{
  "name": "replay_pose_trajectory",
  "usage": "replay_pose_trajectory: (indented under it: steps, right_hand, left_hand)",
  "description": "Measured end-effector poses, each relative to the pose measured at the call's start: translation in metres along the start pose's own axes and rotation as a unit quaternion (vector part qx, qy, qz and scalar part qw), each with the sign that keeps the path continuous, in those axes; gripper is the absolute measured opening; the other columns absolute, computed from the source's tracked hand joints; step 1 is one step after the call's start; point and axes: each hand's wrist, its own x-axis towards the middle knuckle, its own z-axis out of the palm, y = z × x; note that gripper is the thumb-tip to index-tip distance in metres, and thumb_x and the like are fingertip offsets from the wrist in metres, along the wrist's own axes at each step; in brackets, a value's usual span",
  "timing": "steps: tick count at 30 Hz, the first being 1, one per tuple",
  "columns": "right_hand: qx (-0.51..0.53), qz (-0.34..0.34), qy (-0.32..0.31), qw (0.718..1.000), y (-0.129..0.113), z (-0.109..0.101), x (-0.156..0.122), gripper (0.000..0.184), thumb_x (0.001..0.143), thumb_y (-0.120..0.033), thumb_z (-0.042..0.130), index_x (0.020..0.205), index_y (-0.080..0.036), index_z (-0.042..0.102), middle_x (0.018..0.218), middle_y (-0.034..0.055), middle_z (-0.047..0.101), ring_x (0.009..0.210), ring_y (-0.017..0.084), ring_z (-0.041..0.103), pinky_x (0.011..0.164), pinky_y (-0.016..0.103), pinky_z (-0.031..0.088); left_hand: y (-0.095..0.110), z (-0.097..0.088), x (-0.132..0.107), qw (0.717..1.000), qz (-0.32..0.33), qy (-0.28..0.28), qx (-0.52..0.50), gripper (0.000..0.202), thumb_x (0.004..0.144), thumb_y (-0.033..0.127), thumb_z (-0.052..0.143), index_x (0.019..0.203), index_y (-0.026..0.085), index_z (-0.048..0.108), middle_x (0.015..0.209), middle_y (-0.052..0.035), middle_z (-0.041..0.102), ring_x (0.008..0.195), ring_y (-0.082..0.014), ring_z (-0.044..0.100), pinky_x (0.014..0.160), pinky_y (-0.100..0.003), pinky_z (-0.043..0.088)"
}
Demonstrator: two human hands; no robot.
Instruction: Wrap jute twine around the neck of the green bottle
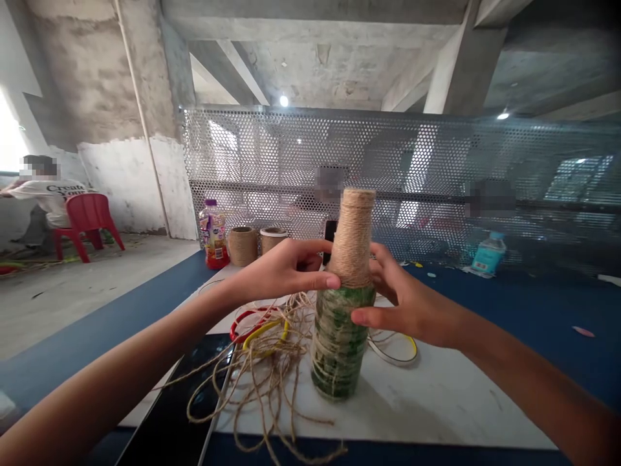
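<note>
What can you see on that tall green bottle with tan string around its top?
The tall green bottle stands nearly upright on a flat white board. Tightly wound tan twine coats its narrow neck and sloping shoulder; below, the straight body shows patchy green with pale, streaky bands, perhaps tape. The left hand and right hand hold it from either side, thumbs in front.

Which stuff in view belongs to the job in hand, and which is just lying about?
In the job, as far as I can judge:
- green bottle, upper part wound with twine, between left hand and right hand
- loose twine beside it
- twine spool, likely supply

Apparently just lying about:
- purple-capped drink bottle
- blue-labelled bottle
- pink scrap
</note>
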Motion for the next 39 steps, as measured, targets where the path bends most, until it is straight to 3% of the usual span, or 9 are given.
replay_pose_trajectory:
  steps: [5,8,12,15,23,26,30,36,39]
  right_hand:
    - [0.026,-0.066,-0.075,0.995,-0.004,-0.012,0.000,0.076,0.084,-0.025,0.064,0.144,-0.029,0.017,0.148,0.0083,0.036,0.137,0.024,0.034,0.111,0.046,0.032]
    - [-0.025,-0.059,-0.065,0.996,-0.003,-0.011,0.000,0.085,0.077,-0.030,0.072,0.144,-0.031,0.018,0.150,0.0059,0.031,0.141,0.026,0.025,0.113,0.047,0.028]
    - [-0.035,0.002,0.002,0.999,0.002,-0.005,0.001,0.083,0.076,-0.038,0.073,0.139,-0.037,0.021,0.141,0.0067,0.042,0.131,0.028,0.041,0.102,0.050,0.042]
    - [-0.022,0.011,0.019,1.000,0.002,-0.002,0.002,0.078,0.078,-0.039,0.071,0.138,-0.039,0.020,0.138,0.0061,0.045,0.128,0.027,0.045,0.099,0.049,0.045]
    - [-0.025,-0.051,-0.041,0.998,-0.003,-0.009,0.000,0.075,0.084,-0.034,0.064,0.143,-0.031,0.017,0.144,0.0095,0.040,0.135,0.026,0.037,0.107,0.049,0.037]
    - [-0.112,-0.025,0.007,0.993,-0.001,-0.004,0.000,0.089,0.073,-0.035,0.075,0.142,-0.033,0.020,0.146,0.0088,0.035,0.134,0.031,0.035,0.105,0.053,0.037]
    - [-0.101,-0.012,0.074,0.992,0.001,0.008,0.002,0.079,0.076,-0.037,0.072,0.138,-0.034,0.023,0.136,0.0078,0.045,0.121,0.028,0.049,0.096,0.049,0.046]
    - [0.005,-0.042,-0.014,0.999,0.003,0.000,0.004,0.074,0.084,-0.027,0.065,0.141,-0.033,0.019,0.142,0.0082,0.042,0.127,0.023,0.046,0.103,0.044,0.043]
    - [0.003,-0.063,-0.037,0.997,0.002,-0.005,0.004,0.078,0.082,-0.026,0.067,0.143,-0.029,0.018,0.143,0.0093,0.041,0.133,0.024,0.040,0.109,0.046,0.036]
  left_hand:
    - [-0.002,-0.001,0.001,1.000,0.007,0.008,0.026,0.051,0.082,0.042,0.064,0.123,0.011,0.056,0.059,0.0077,0.029,0.051,-0.0068,0.027,0.043,-0.020,0.019]
    - [0.000,-0.001,0.000,0.999,0.011,0.019,0.047,0.051,0.083,0.044,0.062,0.123,0.013,0.057,0.058,0.0079,0.029,0.051,-0.0070,0.027,0.043,-0.020,0.020]
    - [0.004,-0.002,0.000,0.995,0.022,0.045,0.083,0.051,0.083,0.045,0.062,0.120,0.012,0.060,0.055,0.0087,0.030,0.048,-0.0070,0.026,0.044,-0.021,0.022]
    - [0.005,-0.002,-0.001,0.992,0.022,0.058,0.107,0.051,0.082,0.046,0.062,0.119,0.012,0.060,0.054,0.0086,0.033,0.048,-0.0068,0.027,0.044,-0.020,0.023]
    - [0.001,0.002,0.001,0.993,0.020,0.052,0.099,0.046,0.083,0.046,0.062,0.115,0.013,0.062,0.057,0.0073,0.036,0.051,-0.0069,0.031,0.046,-0.020,0.023]
    - [0.002,0.003,0.001,0.993,0.012,0.056,0.100,0.046,0.083,0.047,0.061,0.115,0.014,0.061,0.056,0.0076,0.035,0.051,-0.0069,0.030,0.045,-0.021,0.022]
    - [0.002,0.001,0.001,0.994,0.015,0.056,0.091,0.043,0.083,0.044,0.063,0.111,0.013,0.062,0.058,0.0075,0.035,0.051,-0.0067,0.030,0.045,-0.020,0.022]
    - [-0.003,-0.004,0.001,0.995,0.024,0.047,0.088,0.043,0.082,0.042,0.064,0.114,0.014,0.061,0.057,0.0081,0.035,0.050,-0.0065,0.031,0.045,-0.020,0.023]
    - [-0.003,-0.005,0.000,0.993,0.024,0.051,0.102,0.044,0.082,0.044,0.064,0.115,0.014,0.062,0.057,0.0079,0.034,0.050,-0.0067,0.031,0.045,-0.020,0.023]
